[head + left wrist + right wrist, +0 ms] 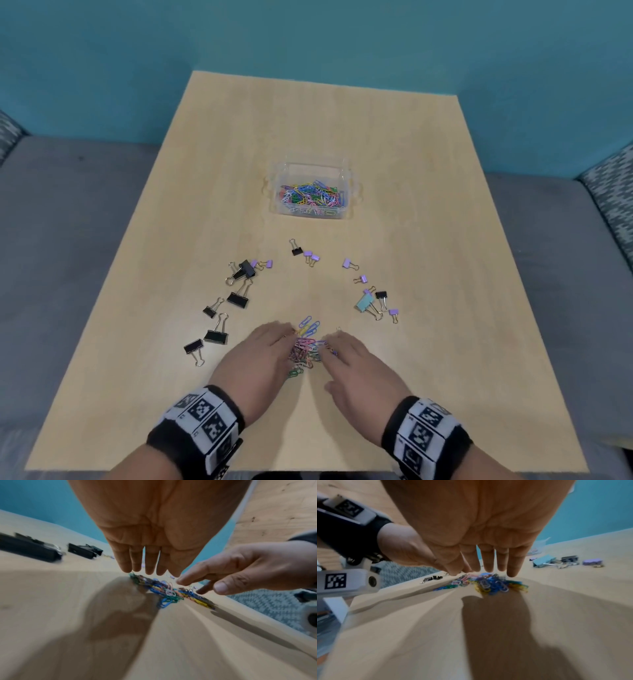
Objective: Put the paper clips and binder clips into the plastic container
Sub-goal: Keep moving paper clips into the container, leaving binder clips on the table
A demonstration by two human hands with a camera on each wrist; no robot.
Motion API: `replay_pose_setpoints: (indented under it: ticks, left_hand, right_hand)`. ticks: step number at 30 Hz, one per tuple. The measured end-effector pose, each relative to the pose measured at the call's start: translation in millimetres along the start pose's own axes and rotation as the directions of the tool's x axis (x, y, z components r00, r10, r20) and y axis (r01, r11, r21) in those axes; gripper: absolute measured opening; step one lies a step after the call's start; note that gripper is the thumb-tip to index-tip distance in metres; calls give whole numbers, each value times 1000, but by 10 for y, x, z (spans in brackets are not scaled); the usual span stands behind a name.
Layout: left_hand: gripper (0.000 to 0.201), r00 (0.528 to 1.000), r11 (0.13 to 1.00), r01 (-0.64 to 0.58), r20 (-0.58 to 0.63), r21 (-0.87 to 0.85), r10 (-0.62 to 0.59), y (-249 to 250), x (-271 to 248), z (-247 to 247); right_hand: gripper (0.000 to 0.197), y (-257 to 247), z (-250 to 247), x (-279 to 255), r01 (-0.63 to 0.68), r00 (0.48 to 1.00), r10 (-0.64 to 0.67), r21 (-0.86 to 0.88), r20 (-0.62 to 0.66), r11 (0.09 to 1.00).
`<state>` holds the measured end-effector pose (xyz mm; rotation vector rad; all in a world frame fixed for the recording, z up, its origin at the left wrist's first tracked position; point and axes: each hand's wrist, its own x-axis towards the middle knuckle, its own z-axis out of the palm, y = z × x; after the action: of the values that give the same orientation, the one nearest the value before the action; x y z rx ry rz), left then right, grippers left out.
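Note:
A heap of coloured paper clips (306, 349) lies near the table's front edge, between my two hands. My left hand (274, 342) lies flat at its left side, with straight fingers (149, 569) touching the clips (164, 592). From the right, my right hand (339, 346) reaches in with its fingers (488, 563) extended onto the pile (489, 584). Neither hand grips anything. The clear plastic container (346, 178) stands at mid table and holds many paper clips (311, 197). Black binder clips (238, 298) lie at the left; purple ones (311, 257) and a pale blue one (364, 301) lie ahead and right.
The wooden table (428, 240) is bare on its far half and along its right side. A grey sofa (68, 222) surrounds it, with a patterned cushion (613, 192) at the right. A teal wall stands behind.

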<state>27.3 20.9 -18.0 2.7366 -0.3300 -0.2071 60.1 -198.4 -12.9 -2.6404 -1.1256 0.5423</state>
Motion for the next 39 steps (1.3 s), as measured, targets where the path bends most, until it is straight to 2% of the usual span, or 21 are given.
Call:
replay_pose_setpoints:
  ticks: [2, 3, 5, 6, 9, 12, 14, 19, 23, 26, 29, 34, 39]
  left_hand:
    - [29, 981, 977, 195, 6, -92, -195, -18, -154, -83]
    - [31, 951, 943, 307, 57, -128, -302, -10, -223, -114]
    - [49, 872, 852, 485, 181, -195, -455, 41, -307, -114]
    - [58, 852, 828, 519, 206, -212, -482, 83, -314, -91]
    - [74, 869, 834, 494, 174, -244, -464, 200, -206, 7]
    - [77, 891, 860, 453, 106, -234, -440, 227, 10, 72]
    - [71, 899, 877, 438, 92, -195, -429, 237, 160, 74]
    - [43, 926, 912, 375, 34, -168, -375, 224, 395, 97]
    - [22, 936, 932, 349, -9, -93, -351, 143, 446, 169]
    - [20, 945, 945, 327, 1, -21, -327, 95, 445, 178]
    - [18, 954, 954, 298, 35, -10, -298, 69, 441, 162]
    - [8, 940, 935, 340, 64, -102, -335, 68, 436, 83]
    - [15, 920, 888, 392, 114, -241, -375, 47, 466, -20]
  right_hand:
    - [51, 43, -78, -167, -157, 986, 162, 101, -43, 983]
    - [53, 60, -99, -232, -258, 964, 265, 138, -30, 956]
    - [60, 73, -92, -285, -425, 904, 422, 234, 66, 874]
    - [62, 58, -78, -262, -462, 886, 455, 279, 93, 842]
    - [72, -40, -19, -54, -442, 893, 444, 318, 71, 839]
    - [79, -112, 8, 215, -410, 908, 417, 274, 39, 870]
    - [73, -128, -8, 369, -405, 912, 408, 247, 42, 880]
    - [34, -105, -45, 559, -371, 924, 382, 213, -10, 904]
    - [31, -55, -55, 559, -308, 951, 310, 61, -19, 949]
    - [33, -31, -130, 532, -282, 959, 282, 8, 23, 959]
    - [34, -23, -231, 516, -280, 958, 279, 14, 70, 960]
    - [25, 32, -269, 514, -297, 953, 291, 65, 88, 953]
    - [18, 141, -271, 559, -392, 920, 376, 243, 109, 888]
